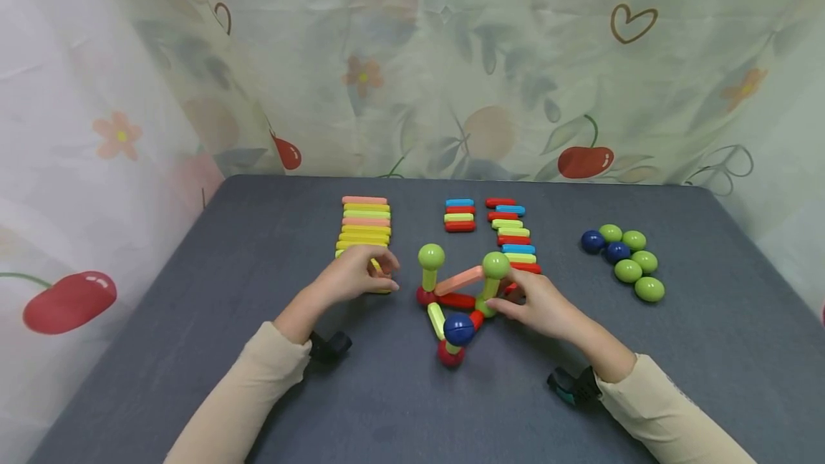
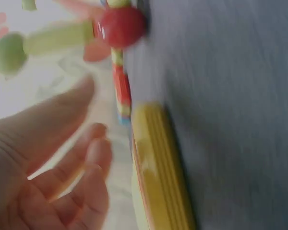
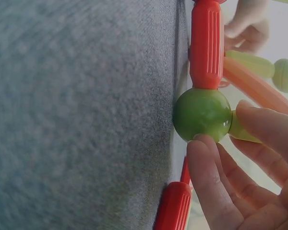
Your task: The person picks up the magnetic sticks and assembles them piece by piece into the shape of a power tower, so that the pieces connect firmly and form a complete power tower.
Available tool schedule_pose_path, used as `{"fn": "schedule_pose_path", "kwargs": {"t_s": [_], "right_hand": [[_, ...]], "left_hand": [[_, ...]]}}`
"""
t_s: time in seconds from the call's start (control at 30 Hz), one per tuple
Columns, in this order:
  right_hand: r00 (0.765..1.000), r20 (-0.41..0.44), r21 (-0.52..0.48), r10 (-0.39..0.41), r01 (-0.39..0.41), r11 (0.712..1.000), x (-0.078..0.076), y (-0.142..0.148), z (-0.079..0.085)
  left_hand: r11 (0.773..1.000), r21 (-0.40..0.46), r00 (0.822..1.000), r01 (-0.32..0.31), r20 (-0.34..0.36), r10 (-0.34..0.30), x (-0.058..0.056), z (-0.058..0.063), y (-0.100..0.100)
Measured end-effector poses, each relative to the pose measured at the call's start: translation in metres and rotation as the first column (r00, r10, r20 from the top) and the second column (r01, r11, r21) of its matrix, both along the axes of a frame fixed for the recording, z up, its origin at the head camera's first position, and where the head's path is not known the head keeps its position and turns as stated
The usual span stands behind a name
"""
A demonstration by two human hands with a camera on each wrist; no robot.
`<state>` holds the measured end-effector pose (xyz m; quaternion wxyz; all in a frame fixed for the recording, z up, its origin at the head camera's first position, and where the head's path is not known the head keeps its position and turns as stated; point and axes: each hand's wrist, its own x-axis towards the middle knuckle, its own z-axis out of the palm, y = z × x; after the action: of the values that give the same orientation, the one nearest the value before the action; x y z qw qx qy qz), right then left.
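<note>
My right hand (image 1: pixel 538 310) pinches the lower green ball (image 3: pixel 202 115) of a ball-and-stick frame, its fingertips beside a short light green stick (image 3: pixel 240 129). The frame has two red balls (image 1: pixel 426 296) at its base, joined by red sticks (image 1: pixel 456 301) and a light green stick (image 1: pixel 436 321). Light green balls (image 1: pixel 431 257) top two uprights, and a dark blue ball (image 1: pixel 459 329) tops the front one. A salmon stick (image 1: pixel 460 280) slants across the back. Left of it, my left hand (image 1: pixel 353 272) hovers over the near end of the yellow sticks (image 2: pixel 158 167), fingers loosely bent and holding nothing.
A column of yellow, salmon and green sticks (image 1: pixel 364 208) lies at left. Shorter red, blue and green sticks form two columns behind the frame, one small (image 1: pixel 459 226), one longer (image 1: pixel 515 240). Loose green balls (image 1: pixel 649 289) and blue balls (image 1: pixel 593 241) lie at right on the grey table (image 1: pixel 412 414).
</note>
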<state>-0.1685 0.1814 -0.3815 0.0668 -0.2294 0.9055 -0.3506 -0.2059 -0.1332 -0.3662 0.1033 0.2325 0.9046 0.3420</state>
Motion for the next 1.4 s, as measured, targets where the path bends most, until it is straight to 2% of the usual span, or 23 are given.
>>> {"fn": "schedule_pose_path", "kwargs": {"t_s": [0.17, 0.37, 0.43, 0.5, 0.57, 0.63, 0.7, 0.77, 0.9, 0.97, 1.03, 1.1, 1.17, 1.27, 1.4], "right_hand": [[1.000, -0.011, 0.006, 0.003, -0.003, 1.000, 0.000, 0.000, -0.001], [1.000, -0.012, 0.005, -0.003, 0.003, 1.000, 0.000, 0.000, -0.001], [1.000, -0.014, 0.004, -0.002, 0.002, 1.000, 0.000, 0.000, -0.002], [1.000, -0.014, 0.002, 0.002, -0.002, 1.000, 0.000, 0.000, -0.002], [1.000, -0.015, 0.001, 0.006, -0.006, 1.000, -0.001, 0.000, -0.002], [1.000, -0.011, -0.001, 0.006, -0.006, 1.000, -0.001, 0.001, -0.002], [1.000, -0.011, -0.002, 0.005, -0.005, 1.000, -0.001, 0.001, -0.002], [1.000, -0.009, -0.002, 0.004, -0.004, 1.000, -0.001, 0.001, -0.002], [1.000, -0.008, -0.002, 0.006, -0.006, 1.000, -0.001, 0.001, -0.002], [1.000, -0.004, -0.004, 0.006, -0.006, 1.000, -0.001, 0.001, -0.002], [1.000, -0.004, -0.005, 0.005, -0.005, 1.000, -0.001, 0.002, -0.002], [1.000, -0.008, -0.003, 0.004, -0.004, 1.000, -0.001, 0.002, -0.002], [1.000, -0.012, 0.001, 0.006, -0.006, 1.000, -0.001, 0.002, -0.002], [1.000, -0.018, 0.002, 0.012, -0.012, 1.000, -0.001, 0.001, -0.002], [1.000, -0.023, 0.000, 0.016, -0.016, 1.000, -0.001, 0.002, -0.002]], "left_hand": [[0.993, -0.120, 0.999, -0.011, -0.042, 0.006, -0.001, -0.005, -0.013], [0.974, -0.227, 0.997, -0.005, -0.076, -0.013, 0.001, -0.009, -0.010], [0.967, -0.255, 0.995, 0.003, -0.096, -0.028, 0.003, -0.008, -0.009], [0.967, -0.250, 0.990, 0.038, -0.125, -0.072, 0.005, -0.006, -0.009], [0.977, -0.194, 0.982, 0.093, -0.143, -0.122, 0.007, -0.002, -0.009], [0.983, -0.099, 0.975, 0.152, -0.146, -0.166, 0.010, 0.003, -0.008], [0.980, 0.023, 0.973, 0.199, -0.128, -0.195, 0.015, 0.008, -0.007], [0.968, 0.139, 0.976, 0.208, -0.102, -0.195, 0.021, 0.013, -0.004], [0.932, 0.335, 0.991, 0.137, -0.046, -0.129, 0.032, 0.016, 0.003], [0.905, 0.421, 0.996, 0.065, 0.030, -0.085, 0.036, 0.015, 0.008], [0.878, 0.478, 0.991, -0.008, 0.123, -0.058, 0.038, 0.011, 0.013], [0.864, 0.498, 0.974, -0.078, 0.221, -0.040, 0.039, 0.006, 0.017], [0.863, 0.491, 0.959, -0.120, 0.281, -0.026, 0.040, 0.000, 0.020], [0.865, 0.476, 0.944, -0.156, 0.330, -0.011, 0.040, -0.007, 0.023], [0.854, 0.487, 0.925, -0.185, 0.380, -0.016, 0.040, -0.011, 0.027]]}}
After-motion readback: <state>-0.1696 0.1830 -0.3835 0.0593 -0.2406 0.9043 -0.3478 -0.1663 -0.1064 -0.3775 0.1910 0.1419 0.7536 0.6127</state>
